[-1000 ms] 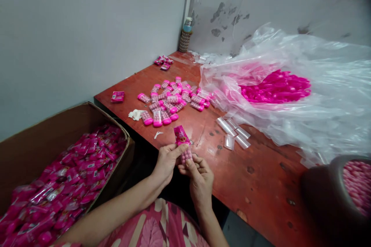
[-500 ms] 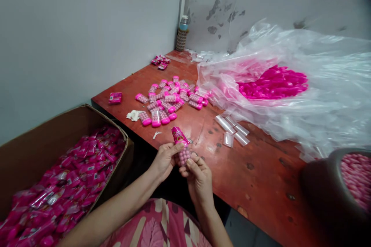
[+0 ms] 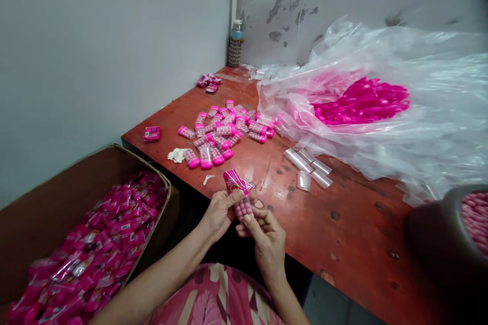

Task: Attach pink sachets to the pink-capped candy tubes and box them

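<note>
A person's two hands meet over the near edge of the desk (image 3: 343,233), both closed on one small candy tube (image 3: 244,208). The left hand (image 3: 218,215) pinches the glossy pink sleeve (image 3: 233,182) that stands over the tube's upper end. The fingers of the right hand (image 3: 268,241) grip the lower end from beneath. The tube is clear plastic, short and rounded, packed with matte pale-pink balls, and stands tilted between the two thumbs.

Farther in on the desk, whose red-brown top is worn and pitted, lies a loose heap of filled tubes (image 3: 224,129) with bright pink caps. A few empty clear tubes (image 3: 308,167) lie at the desk's middle. Across the desk's right half spreads a crumpled transparent plastic bag (image 3: 400,157) holding a mound of shiny magenta caps (image 3: 362,101). At the desk's near right corner stands a dark round bowl (image 3: 430,244) of pink balls. Against the desk's left side sits an open cardboard box (image 3: 76,177), full of shiny pink-wrapped packets (image 3: 102,244).
</note>
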Demonstrator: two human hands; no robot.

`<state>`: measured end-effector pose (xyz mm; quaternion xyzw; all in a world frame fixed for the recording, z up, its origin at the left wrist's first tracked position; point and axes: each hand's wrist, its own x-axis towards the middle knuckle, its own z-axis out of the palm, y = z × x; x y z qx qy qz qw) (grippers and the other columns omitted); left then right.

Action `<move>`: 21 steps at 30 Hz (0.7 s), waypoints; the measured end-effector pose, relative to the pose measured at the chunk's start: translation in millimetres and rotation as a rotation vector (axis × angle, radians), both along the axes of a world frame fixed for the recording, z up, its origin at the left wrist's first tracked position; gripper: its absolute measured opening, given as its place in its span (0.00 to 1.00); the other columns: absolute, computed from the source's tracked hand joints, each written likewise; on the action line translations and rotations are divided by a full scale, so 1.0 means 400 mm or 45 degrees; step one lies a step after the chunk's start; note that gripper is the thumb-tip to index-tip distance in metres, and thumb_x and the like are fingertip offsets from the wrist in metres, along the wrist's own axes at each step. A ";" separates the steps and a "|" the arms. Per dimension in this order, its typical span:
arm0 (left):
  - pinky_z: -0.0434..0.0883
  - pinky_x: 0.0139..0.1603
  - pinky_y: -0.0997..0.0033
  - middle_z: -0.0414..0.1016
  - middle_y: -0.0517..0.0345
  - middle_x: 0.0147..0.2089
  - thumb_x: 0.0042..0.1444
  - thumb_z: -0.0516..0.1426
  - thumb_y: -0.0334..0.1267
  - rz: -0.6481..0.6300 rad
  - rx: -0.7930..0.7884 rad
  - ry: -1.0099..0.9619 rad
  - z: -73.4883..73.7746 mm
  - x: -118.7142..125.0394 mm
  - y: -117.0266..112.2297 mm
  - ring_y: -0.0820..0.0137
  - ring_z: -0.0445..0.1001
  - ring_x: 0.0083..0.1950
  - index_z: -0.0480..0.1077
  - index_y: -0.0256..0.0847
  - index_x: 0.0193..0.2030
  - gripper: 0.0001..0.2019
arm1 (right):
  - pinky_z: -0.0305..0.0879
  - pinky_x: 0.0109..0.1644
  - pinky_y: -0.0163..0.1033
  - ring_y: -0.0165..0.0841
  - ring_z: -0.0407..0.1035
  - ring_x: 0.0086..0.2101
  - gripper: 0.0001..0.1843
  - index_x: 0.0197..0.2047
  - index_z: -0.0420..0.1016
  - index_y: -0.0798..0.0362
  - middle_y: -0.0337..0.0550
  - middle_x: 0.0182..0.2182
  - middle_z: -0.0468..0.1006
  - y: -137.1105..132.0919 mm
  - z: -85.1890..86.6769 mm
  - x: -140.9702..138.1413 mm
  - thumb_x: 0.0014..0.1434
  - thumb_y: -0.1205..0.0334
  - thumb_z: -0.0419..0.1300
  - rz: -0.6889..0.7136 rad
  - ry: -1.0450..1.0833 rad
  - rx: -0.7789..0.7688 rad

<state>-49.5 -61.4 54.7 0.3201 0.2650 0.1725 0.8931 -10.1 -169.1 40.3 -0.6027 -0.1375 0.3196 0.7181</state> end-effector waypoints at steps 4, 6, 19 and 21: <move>0.67 0.29 0.73 0.76 0.47 0.28 0.46 0.60 0.38 0.037 0.064 0.023 0.007 0.003 -0.009 0.70 0.72 0.26 0.74 0.28 0.32 0.12 | 0.70 0.25 0.33 0.29 0.71 0.21 0.11 0.34 0.69 0.56 0.38 0.22 0.75 0.000 -0.001 0.005 0.50 0.59 0.61 -0.024 0.092 0.041; 0.67 0.29 0.72 0.75 0.48 0.27 0.46 0.60 0.39 0.073 0.059 0.003 0.012 0.006 -0.014 0.71 0.71 0.26 0.73 0.28 0.31 0.12 | 0.70 0.25 0.32 0.29 0.71 0.21 0.12 0.35 0.69 0.56 0.37 0.22 0.75 -0.002 0.002 0.011 0.49 0.58 0.62 -0.054 0.088 0.038; 0.72 0.39 0.61 0.75 0.55 0.29 0.45 0.61 0.33 0.386 -0.149 0.084 -0.005 0.009 0.065 0.67 0.75 0.33 0.68 0.34 0.31 0.07 | 0.65 0.22 0.35 0.32 0.69 0.20 0.18 0.36 0.71 0.57 0.41 0.19 0.74 -0.081 -0.002 0.102 0.49 0.51 0.59 -0.047 -0.163 -0.349; 0.73 0.38 0.60 0.75 0.53 0.31 0.47 0.60 0.35 0.317 -0.224 0.126 -0.003 0.010 0.059 0.65 0.76 0.33 0.69 0.34 0.34 0.08 | 0.64 0.24 0.36 0.35 0.70 0.23 0.18 0.36 0.72 0.56 0.43 0.21 0.74 -0.108 -0.010 0.149 0.51 0.49 0.56 -0.055 -0.456 -0.606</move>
